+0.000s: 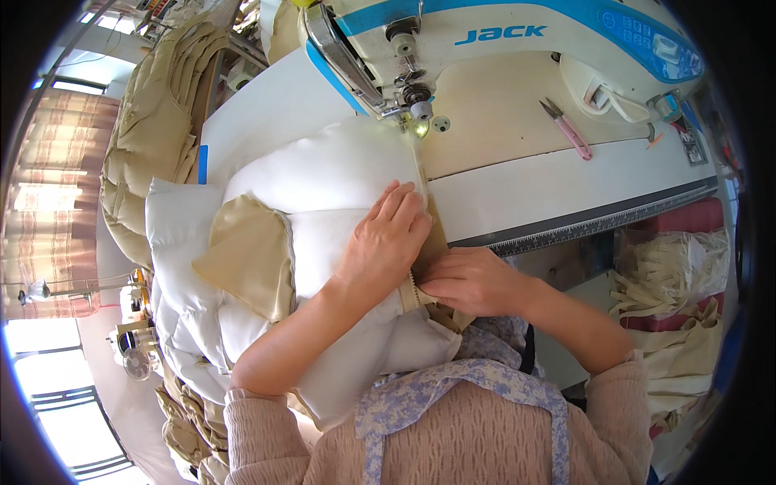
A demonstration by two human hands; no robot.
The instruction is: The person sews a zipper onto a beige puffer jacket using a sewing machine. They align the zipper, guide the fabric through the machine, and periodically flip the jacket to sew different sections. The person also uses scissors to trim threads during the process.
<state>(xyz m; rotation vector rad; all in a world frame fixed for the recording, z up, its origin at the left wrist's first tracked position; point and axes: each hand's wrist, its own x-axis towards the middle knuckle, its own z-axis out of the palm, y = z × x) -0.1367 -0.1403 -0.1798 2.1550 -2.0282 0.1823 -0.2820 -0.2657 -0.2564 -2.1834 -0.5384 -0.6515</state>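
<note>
A white padded garment (323, 174) with a beige lining flap (246, 255) lies on the sewing table, its edge running up under the presser foot (419, 121) of a white and blue sewing machine (501, 40). My left hand (384, 242) lies flat on the white padding, fingers pointing toward the needle. My right hand (469, 283) pinches the beige zipper edge (414, 287) of the garment at the table's near edge, just below the left hand.
Pink thread snips (567, 129) lie on the machine bed to the right. A ruler strip (598, 218) runs along the table's front edge. Beige quilted pieces (153, 121) are heaped at the left. A bin of beige strips (671, 275) stands at the right.
</note>
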